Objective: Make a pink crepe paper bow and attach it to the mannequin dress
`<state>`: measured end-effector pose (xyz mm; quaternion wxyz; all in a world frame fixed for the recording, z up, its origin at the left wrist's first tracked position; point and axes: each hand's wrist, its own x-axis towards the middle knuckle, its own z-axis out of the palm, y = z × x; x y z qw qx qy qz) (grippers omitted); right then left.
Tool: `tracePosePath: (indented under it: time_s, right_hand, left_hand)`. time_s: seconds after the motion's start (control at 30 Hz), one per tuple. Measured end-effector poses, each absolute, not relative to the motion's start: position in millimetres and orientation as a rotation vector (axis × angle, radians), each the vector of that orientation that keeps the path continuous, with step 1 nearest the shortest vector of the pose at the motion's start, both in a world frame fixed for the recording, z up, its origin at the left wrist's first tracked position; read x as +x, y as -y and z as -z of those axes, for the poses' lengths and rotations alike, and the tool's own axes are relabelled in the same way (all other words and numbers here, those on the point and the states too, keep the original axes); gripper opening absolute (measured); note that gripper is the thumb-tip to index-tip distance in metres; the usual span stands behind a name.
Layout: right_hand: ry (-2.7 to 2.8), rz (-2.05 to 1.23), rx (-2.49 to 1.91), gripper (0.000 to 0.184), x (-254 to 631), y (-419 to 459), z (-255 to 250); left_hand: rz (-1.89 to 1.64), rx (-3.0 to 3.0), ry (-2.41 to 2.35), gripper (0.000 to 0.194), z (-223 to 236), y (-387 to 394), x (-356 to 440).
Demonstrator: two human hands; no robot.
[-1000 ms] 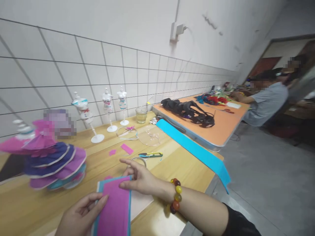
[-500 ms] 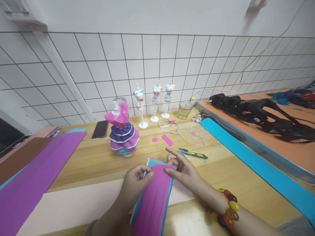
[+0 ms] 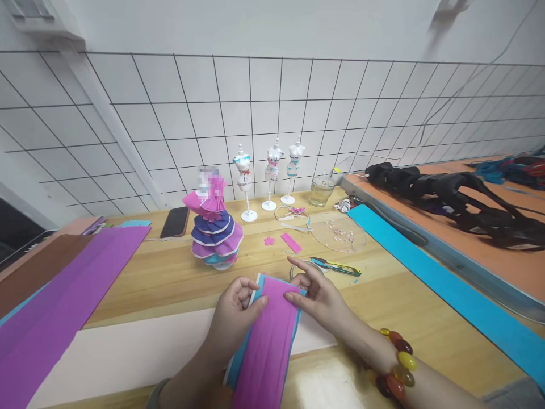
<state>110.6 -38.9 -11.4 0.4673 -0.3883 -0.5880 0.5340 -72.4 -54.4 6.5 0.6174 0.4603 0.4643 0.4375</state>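
Note:
Between my hands is a magenta crepe paper strip (image 3: 266, 341) lying over a blue strip (image 3: 239, 360) with a white edge. My left hand (image 3: 238, 312) pinches the left side of the layered strips, thumb on top. My right hand (image 3: 317, 295) grips their upper right corner between thumb and curled fingers, with its index finger stretched out above. The lower end of the strips runs out of the picture. Beyond my hands stands a small dress form (image 3: 216, 227) in a ruffled pink, navy and purple paper dress.
Three bare white dress forms (image 3: 246, 182) stand near the tiled wall, beside a glass (image 3: 322, 191). A cutter (image 3: 336, 266), a pink flower (image 3: 269, 241) and a clear bead dish (image 3: 338, 236) lie on the table. Purple paper (image 3: 80, 272) and blue paper (image 3: 430, 278) flank the work.
The top edge of the magenta strip has shifted up, nearer the top edge of the blue one. Both hands keep nearly the same place, and the view has shifted slightly.

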Motion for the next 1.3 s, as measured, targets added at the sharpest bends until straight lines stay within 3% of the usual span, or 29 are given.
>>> tracePosePath:
  time_s: [0.5, 0.83, 1.3]
  right_hand:
    - [1.494, -1.249, -0.920, 0.059, 111.1, 39.3, 13.6]
    - [1.498, -1.301, -0.930, 0.058, 110.9, 40.3, 11.6]
    - [1.481, -1.324, -0.935, 0.058, 110.2, 37.5, 19.0]
  left_hand:
    - [-0.987, 1.029, -1.152, 0.046, -7.1, 53.4, -74.8]
    - [-0.964, 1.039, -1.061, 0.027, -7.4, 54.6, -74.3]
    - [-0.860, 0.994, -0.928, 0.032, -4.7, 57.8, -69.2]
